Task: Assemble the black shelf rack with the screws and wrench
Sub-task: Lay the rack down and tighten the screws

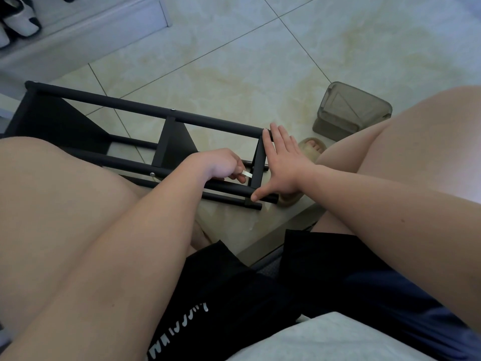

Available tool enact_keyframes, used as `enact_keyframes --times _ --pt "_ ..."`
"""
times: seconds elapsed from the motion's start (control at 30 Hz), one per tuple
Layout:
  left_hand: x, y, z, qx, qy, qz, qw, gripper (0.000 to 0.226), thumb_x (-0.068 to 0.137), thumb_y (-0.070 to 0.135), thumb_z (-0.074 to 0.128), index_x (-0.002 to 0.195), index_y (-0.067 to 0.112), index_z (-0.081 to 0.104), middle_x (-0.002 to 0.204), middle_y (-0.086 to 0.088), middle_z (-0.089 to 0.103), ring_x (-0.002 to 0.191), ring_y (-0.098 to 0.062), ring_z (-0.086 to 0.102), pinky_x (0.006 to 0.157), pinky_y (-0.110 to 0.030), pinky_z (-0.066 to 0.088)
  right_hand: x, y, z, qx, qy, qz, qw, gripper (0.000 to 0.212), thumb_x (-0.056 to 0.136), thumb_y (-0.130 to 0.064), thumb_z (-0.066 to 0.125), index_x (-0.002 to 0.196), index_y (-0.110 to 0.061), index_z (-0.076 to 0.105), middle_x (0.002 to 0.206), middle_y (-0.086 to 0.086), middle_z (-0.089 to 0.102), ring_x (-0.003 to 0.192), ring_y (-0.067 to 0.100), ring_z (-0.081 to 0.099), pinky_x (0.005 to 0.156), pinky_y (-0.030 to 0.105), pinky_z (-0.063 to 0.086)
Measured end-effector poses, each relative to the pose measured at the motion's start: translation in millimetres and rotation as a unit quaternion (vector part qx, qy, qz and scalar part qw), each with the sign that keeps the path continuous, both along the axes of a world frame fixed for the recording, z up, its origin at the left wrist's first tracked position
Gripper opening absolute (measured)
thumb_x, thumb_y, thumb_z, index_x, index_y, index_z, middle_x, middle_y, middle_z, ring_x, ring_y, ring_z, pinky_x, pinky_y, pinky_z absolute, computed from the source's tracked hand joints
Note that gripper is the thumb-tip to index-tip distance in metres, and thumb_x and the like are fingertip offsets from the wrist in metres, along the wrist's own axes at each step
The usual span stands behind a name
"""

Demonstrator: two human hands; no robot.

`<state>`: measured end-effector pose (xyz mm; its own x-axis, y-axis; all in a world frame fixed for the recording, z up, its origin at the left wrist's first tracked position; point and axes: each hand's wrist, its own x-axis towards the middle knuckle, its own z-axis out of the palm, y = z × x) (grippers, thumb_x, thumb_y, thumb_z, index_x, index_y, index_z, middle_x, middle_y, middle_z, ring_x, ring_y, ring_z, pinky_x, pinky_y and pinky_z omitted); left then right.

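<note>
Lying on its side on the tile floor [234, 61], the black shelf rack [145, 108] sits btw the person's knees. It's made of thin round black tubes w/ flat black boards set across them. One board is at the far left end & one is near the middle. A small silver screw [172, 109] shows on the far tube, and another shows on a nearer tube. The rack's long side runs from upper left to lower right in the head view. One end points at the top left corner & the other end points toward the person's right foot. A short black bar closes that right end.

The left hand [221, 165] is curled & pinches a small shiny wrench [246, 174], just inside the right end, next to the short bar. The right hand [283, 165] is flat & spread, fingers straight. Its fingertips touch the end of the far tube & its thumb presses on a near tube. The hands are close but apart, w/ the short bar btw them.

A gray-green box [351, 113] stands on the floor just past the rack's right end, near a tan sandal [312, 147]. Black & white shoes [20, 19] sit on a low ledge at top left, well apart from the rack.
</note>
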<state>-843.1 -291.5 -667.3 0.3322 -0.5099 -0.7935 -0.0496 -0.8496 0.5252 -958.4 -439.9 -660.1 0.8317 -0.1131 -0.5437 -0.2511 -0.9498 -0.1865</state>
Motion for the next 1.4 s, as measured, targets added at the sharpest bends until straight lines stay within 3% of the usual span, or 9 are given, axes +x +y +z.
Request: enact_keyframes --times 0.1,0.3,0.53,0.67,0.77,1.0,1.13,1.3,1.4 --pt "1.8 3.9 -1.8 0.0 -0.008 -0.024 1.0 0.019 0.102 0.016 0.051 0.09 0.021 0.064 0.079 0.017 0.076 0.092 -0.009 0.059 0.074 -0.027 0.041 -0.2 0.4 -0.4 -0.001 -0.002 0.001 1.0 0.166 0.047 -0.097 0.063 0.153 -0.009 -0.03 0.161 0.015 -0.037 0.149 0.031 -0.033 0.119 0.042 -0.017" --pt "1.8 6.3 -1.2 0.028 -0.052 -0.095 0.994 0.015 0.099 0.018 0.056 0.099 0.019 0.07 0.102 0.006 0.071 0.112 -0.023 0.059 0.105 -0.04 0.043 0.6 0.3 -0.2 -0.003 -0.001 0.002 1.0 0.166 0.048 -0.096 0.064 0.153 -0.009 -0.03 0.161 0.016 -0.036 0.15 0.031 -0.032 0.121 0.043 -0.015" --pt "-2.4 4.7 6.5 0.051 -0.076 -0.152 0.984 0.01 0.099 0.021 0.058 0.096 0.026 0.067 0.095 0.009 0.063 0.101 -0.019 0.056 0.094 -0.033 0.043 0.4 0.6 -1.1 -0.001 -0.006 0.0 1.0 0.166 0.048 -0.096 0.065 0.154 -0.009 -0.029 0.161 0.016 -0.035 0.15 0.031 -0.031 0.121 0.043 -0.015" --pt "-5.0 4.1 14.3 0.088 -0.129 -0.151 0.976 0.021 0.098 0.014 0.051 0.106 0.011 0.07 0.108 -0.007 0.069 0.105 -0.03 0.063 0.093 -0.037 0.048 2.2 -2.2 0.6 -0.006 -0.007 0.006 1.0 0.165 0.05 -0.095 0.065 0.155 -0.008 -0.027 0.162 0.016 -0.034 0.151 0.031 -0.03 0.124 0.045 -0.013" --pt "3.3 7.0 18.9 0.105 -0.197 -0.089 0.971 0.026 0.094 0.007 0.047 0.108 0.004 0.069 0.095 -0.012 0.067 0.089 -0.035 0.061 0.08 -0.036 0.047 12.1 -9.5 4.2 -0.012 -0.008 0.017 1.0 0.164 0.05 -0.093 0.067 0.156 -0.008 -0.025 0.163 0.016 -0.032 0.152 0.032 -0.028 0.125 0.048 -0.011" --pt "50.3 12.9 33.8 0.023 -0.423 0.124 0.897 0.022 0.1 0.019 0.046 0.116 0.022 0.061 0.126 -0.006 0.053 0.118 -0.03 0.046 0.081 -0.036 0.033 64.2 -42.7 17.7 -0.035 0.026 0.05 0.998 0.16 0.056 -0.08 0.078 0.157 -0.009 -0.023 0.165 0.013 -0.029 0.153 0.03 -0.025 0.126 0.051 -0.006" --pt "85.0 28.3 41.3 0.063 -0.394 0.165 0.902 0.027 0.101 0.016 0.042 0.123 0.015 0.057 0.13 -0.011 0.052 0.118 -0.033 0.048 0.085 -0.037 0.04 97.2 -69.7 27.0 -0.049 0.046 0.064 0.996 0.145 0.068 -0.068 0.08 0.16 -0.01 -0.015 0.167 0.011 -0.024 0.155 0.029 -0.016 0.127 0.049 0.0" --pt "107.8 40.7 40.5 0.066 -0.259 0.223 0.937 0.029 0.101 0.009 0.04 0.116 -0.002 0.061 0.112 -0.022 0.065 0.087 -0.033 0.059 0.063 -0.033 0.039 126.3 -100.2 29.0 -0.025 0.016 0.013 0.999 0.1 0.084 -0.04 0.077 0.16 -0.015 0.017 0.162 0.008 0.031 0.147 0.029 0.031 0.118 0.046 0.031" --pt "101.3 36.9 29.9 0.044 -0.237 0.233 0.942 0.022 0.102 0.014 0.039 0.108 0.006 0.058 0.093 -0.011 0.062 0.076 -0.022 0.056 0.058 -0.032 0.037 132.4 -96.3 25.2 -0.077 -0.011 0.02 0.997 0.089 0.091 -0.031 0.066 0.161 -0.016 0.013 0.168 0.007 0.015 0.154 0.028 0.016 0.123 0.048 0.022"
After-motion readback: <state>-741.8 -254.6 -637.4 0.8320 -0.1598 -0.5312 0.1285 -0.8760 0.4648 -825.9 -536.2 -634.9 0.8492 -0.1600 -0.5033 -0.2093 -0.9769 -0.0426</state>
